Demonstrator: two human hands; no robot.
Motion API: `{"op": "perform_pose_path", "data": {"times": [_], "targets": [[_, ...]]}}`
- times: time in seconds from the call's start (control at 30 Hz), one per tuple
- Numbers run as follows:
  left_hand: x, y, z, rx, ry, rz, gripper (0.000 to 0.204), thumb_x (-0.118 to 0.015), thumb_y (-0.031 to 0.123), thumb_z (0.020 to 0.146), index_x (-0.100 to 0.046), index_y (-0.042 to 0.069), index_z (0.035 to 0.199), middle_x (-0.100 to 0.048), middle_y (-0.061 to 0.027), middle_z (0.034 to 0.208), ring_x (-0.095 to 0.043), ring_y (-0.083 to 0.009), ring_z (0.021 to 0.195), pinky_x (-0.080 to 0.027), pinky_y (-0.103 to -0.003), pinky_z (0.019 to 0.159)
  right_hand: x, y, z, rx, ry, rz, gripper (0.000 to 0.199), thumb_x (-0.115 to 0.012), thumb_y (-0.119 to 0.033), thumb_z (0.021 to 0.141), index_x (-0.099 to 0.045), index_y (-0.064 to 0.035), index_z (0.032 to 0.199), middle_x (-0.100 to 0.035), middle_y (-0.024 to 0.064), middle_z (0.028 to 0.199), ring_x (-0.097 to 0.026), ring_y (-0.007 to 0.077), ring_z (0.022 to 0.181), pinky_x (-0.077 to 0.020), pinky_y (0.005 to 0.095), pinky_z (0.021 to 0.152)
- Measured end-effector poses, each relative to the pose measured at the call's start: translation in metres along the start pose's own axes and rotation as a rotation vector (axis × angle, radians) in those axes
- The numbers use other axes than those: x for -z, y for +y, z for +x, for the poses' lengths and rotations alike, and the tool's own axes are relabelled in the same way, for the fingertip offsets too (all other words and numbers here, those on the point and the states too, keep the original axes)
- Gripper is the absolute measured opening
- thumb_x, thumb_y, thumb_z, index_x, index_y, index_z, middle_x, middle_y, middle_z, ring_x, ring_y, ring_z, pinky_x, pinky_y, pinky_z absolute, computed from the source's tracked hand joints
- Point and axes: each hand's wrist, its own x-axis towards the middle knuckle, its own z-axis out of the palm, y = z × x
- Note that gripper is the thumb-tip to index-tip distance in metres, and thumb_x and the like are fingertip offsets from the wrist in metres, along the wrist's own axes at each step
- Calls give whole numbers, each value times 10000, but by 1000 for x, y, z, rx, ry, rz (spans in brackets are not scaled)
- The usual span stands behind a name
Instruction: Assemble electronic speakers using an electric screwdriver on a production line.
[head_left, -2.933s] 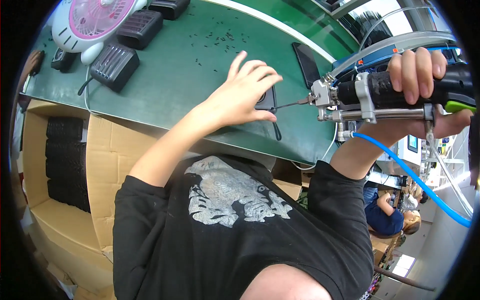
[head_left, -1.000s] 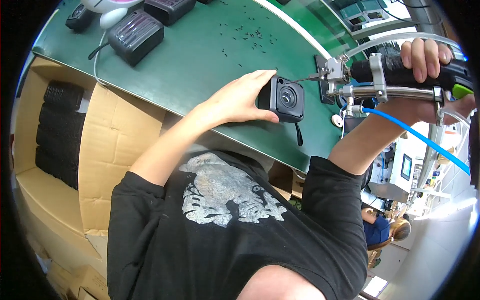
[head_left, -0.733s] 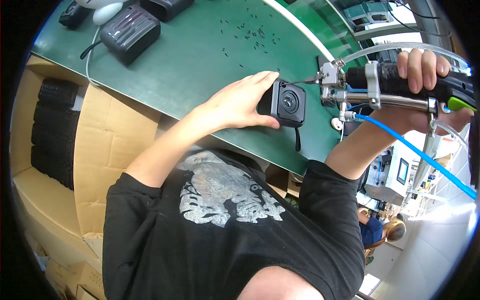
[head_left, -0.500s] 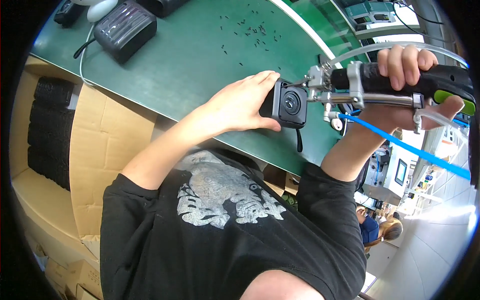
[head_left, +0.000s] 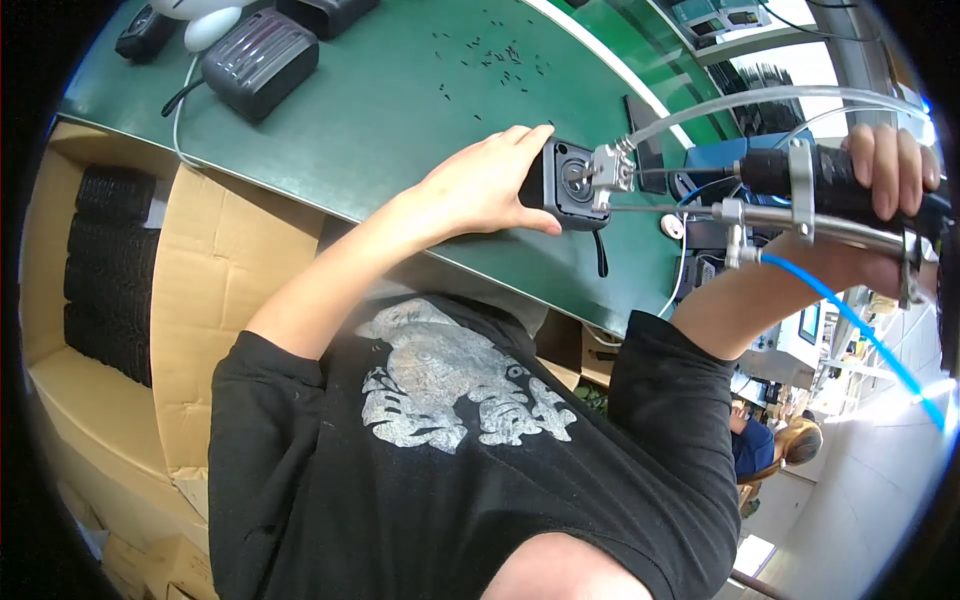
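"Black device (head_left: 561,200), where is it?"
"On the green bench (head_left: 380,130), left hand (head_left: 482,188) gripping its side between thumb and fingers."
"And the right hand (head_left: 888,172)?"
"Its fingers wrap around a black-handled driver (head_left: 828,176); whether the tip touches the device, I cannot tell."

We are looking down from the wearer's head through the left of two side-by-side fisheye cameras, the picture upright. We are facing the shirt (head_left: 465,385) below and the table (head_left: 400,130) above it. Within arm's reach, the left hand (head_left: 490,185) is showing near the middle, the right hand (head_left: 887,172) toward the right rim. The lens is curving the table's far edge and leaving the corners black. Far off at right, a co-worker (head_left: 755,447) is appearing small, tipped sideways.
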Motion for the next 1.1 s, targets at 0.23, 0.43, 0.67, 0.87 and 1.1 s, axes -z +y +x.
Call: {"op": "perform_pose_path", "data": {"times": [0.23,0.43,0.67,0.87,1.1], "targets": [[-2,-4,3,-60,-18,18,950,-809,430,717,-355,-2,1432,-512,-234,1319,-527,-383,1205,-452,-423,1012,-5,-34,-4,-452,-486,-645,613,-695,-599,710,-492,-64,928,-508,8,745,-515,122,613,-384,287,643],[-4,-5,5,-42,-30,15,954,-810,433,715,-356,-5,1431,-511,-234,1321,-530,-384,1201,-456,-425,1007,9,-30,-9,-502,-525,-732,603,-662,-612,733,-473,-74,930,-494,6,727,-519,116,593,-398,287,627],[3,-4,2,-28,-34,15,949,-819,422,709,-361,-8,1421,-512,-239,1316,-541,-386,1186,-460,-422,1003,15,-18,-12,-524,-591,-692,641,-631,-657,780,-493,-59,963,-511,22,751,-532,122,615,-407,297,620],[6,4,7,-25,-68,28,934,-825,409,708,-371,-19,1403,-513,-250,1306,-537,-388,1192,-464,-425,996,37,-4,-31,-495,-533,-706,636,-586,-655,854,-495,-43,1002,-506,20,781,-518,125,637,-392,290,628],[6,-2,11,-166,-75,215,1005,-789,555,697,-389,-115,1329,-518,-274,1268,-527,-387,1196,-438,-417,1030,39,-23,3,-513,-556,-571,630,-622,-598,866,-578,8,1031,-585,74,791,-573,162,683,-450,328,635]]}}
